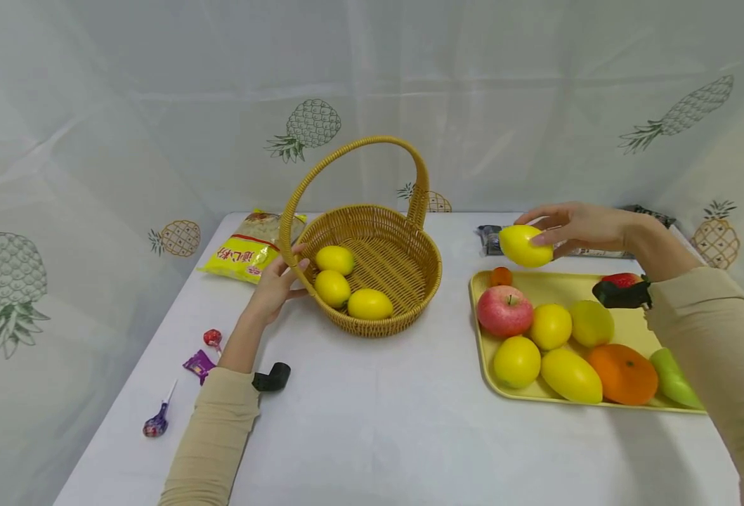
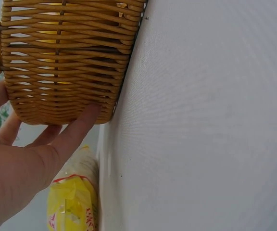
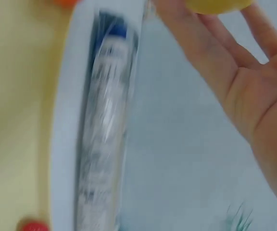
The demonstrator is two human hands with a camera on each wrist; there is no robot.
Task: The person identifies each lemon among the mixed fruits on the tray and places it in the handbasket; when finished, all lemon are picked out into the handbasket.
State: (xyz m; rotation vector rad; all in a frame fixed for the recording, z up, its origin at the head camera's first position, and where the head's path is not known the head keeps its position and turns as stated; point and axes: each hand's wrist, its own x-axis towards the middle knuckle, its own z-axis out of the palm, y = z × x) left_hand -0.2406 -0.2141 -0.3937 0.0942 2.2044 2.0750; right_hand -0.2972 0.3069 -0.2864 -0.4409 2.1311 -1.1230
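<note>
My right hand (image 1: 583, 226) pinches a yellow lemon (image 1: 526, 246) between thumb and fingertips, above the back left edge of a yellow tray (image 1: 627, 330). Only the lemon's lower edge (image 3: 218, 6) shows in the right wrist view. At the left of a wicker basket (image 1: 403, 270), my left hand (image 1: 273, 288) holds the foot of its arched handle, fingertips reaching round it. In the left wrist view one finger of that hand (image 2: 23, 163) presses the woven side (image 2: 71, 96). Inside the basket lie three lemons (image 1: 334, 260), grouped at its left and front.
The tray holds an apple (image 1: 504, 310), an orange (image 1: 622, 374), several yellow fruits (image 1: 570, 376) and a green one (image 1: 674, 379). Behind it lies a long wrapped packet (image 1: 490, 240). A yellow bag (image 1: 245, 246) is left of the basket; lollipops (image 1: 155, 424) and a purple sweet (image 1: 199, 364) lie nearer.
</note>
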